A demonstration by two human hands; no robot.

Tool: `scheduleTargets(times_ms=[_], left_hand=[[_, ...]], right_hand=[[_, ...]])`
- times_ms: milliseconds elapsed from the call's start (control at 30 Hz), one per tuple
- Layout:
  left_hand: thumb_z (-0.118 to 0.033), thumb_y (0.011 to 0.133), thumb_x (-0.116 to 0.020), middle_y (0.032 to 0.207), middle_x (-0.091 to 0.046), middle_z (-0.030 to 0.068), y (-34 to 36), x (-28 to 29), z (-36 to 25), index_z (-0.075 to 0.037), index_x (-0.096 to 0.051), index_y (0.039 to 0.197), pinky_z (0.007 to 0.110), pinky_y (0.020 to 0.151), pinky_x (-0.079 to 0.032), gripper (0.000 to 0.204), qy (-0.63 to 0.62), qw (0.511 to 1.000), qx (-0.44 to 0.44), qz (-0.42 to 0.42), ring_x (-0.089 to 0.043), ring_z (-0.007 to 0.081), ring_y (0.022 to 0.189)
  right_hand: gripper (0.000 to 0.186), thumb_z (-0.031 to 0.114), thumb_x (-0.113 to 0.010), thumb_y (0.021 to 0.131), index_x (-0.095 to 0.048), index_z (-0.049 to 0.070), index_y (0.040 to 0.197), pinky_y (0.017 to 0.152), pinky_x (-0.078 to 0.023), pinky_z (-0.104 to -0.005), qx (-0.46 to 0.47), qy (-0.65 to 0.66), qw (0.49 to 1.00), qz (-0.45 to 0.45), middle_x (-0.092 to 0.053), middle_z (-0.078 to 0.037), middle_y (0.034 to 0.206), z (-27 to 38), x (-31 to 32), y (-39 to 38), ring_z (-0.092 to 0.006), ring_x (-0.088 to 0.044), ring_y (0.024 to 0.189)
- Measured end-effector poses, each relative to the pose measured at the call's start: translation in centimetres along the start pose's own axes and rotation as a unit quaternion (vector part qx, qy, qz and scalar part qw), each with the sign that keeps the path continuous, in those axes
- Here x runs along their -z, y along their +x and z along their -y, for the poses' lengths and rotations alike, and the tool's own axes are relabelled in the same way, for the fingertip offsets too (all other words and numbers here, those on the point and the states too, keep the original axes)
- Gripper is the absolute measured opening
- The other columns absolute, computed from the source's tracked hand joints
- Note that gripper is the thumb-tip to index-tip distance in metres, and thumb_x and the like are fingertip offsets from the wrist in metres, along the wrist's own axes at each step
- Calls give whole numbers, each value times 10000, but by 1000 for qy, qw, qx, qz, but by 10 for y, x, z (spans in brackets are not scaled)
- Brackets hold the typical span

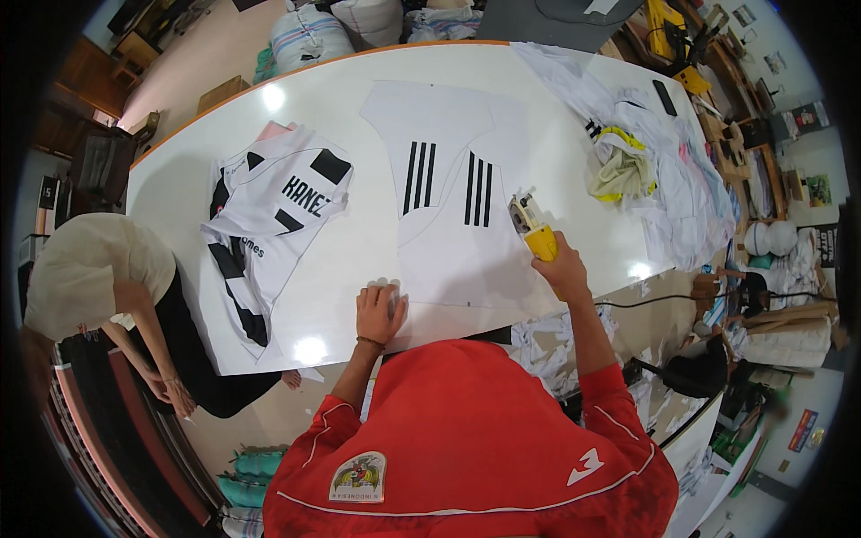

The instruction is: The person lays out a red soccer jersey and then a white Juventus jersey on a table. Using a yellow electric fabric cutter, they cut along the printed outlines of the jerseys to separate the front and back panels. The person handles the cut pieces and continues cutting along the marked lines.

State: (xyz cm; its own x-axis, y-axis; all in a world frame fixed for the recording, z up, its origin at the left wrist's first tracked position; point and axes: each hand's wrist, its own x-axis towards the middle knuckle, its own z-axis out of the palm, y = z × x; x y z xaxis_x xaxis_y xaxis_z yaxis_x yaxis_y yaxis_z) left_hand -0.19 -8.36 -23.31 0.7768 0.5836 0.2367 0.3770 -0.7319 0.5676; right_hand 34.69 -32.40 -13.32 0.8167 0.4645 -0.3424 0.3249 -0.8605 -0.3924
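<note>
In my right hand (563,267) is a yellow handheld electric fabric cutter (538,235), its metal head at the right edge of a flat white fabric panel (439,260). This panel lies on the white table (359,117), and two sets of black stripes (478,190) run across the pale cloth. Part of the layout looks like a second white piece (430,108), with curved outlines overlapping. My left hand (380,314) rests palm down at the table's near edge, by the panel's lower left corner. Its fingers are slightly bent and hold nothing.
Black-and-white printed jersey pieces (278,206) lie at the left of the table. White cloth (673,188) and a yellow-edged bundle (621,166) heap at the right. A black cord (664,299) trails rightward. Another person (99,278) bends at the left; stuffed sacks (309,40) stand behind.
</note>
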Motion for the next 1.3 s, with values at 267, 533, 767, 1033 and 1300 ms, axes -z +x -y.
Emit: scheduleTargets(times_ms=[267,533,767,1033,1300], left_hand=[[-245,921,-798,1150,-642,128,-1,-1,2,-107,-696,1202,495,900,-468,330,0,1000,1,3,-612,358,1067],[-259,923,-787,1187,-647,123,-2,-3,4,-121,-693,1210,498,916,-471,332,-3,1000,6,0,-613,363,1079],[-276,928,-781,1189,-646,125,0,-2,5,-127,-693,1213,500,914,-474,333,0,1000,1,-1,-610,365,1074],[-287,933,-779,1096,-637,117,3,3,1,-120,-696,1188,484,884,-476,316,11,1000,3,5,-604,350,1032],[-304,946,-774,1066,-626,112,5,3,2,-115,-699,1168,474,866,-473,301,27,1000,4,10,-594,340,1000]], right_hand=[[668,417,-768,815,-532,90,1348,909,-575,-570,-39,4,999,-18,-751,-281,1106,39,-7,20,-504,-725,1062],[673,404,-767,823,-522,72,1355,927,-584,-553,-81,15,996,-18,-744,-277,1157,76,-4,55,-485,-729,1083],[689,412,-771,827,-531,60,1368,955,-589,-549,-85,1,996,-30,-736,-268,1208,90,-4,93,-469,-726,1126],[725,419,-779,830,-528,59,1406,974,-592,-537,-101,2,994,-34,-735,-247,1250,100,0,136,-460,-724,1154],[731,428,-790,813,-550,40,1384,989,-586,-525,-65,20,997,-34,-744,-253,1235,106,11,175,-443,-733,1144]])
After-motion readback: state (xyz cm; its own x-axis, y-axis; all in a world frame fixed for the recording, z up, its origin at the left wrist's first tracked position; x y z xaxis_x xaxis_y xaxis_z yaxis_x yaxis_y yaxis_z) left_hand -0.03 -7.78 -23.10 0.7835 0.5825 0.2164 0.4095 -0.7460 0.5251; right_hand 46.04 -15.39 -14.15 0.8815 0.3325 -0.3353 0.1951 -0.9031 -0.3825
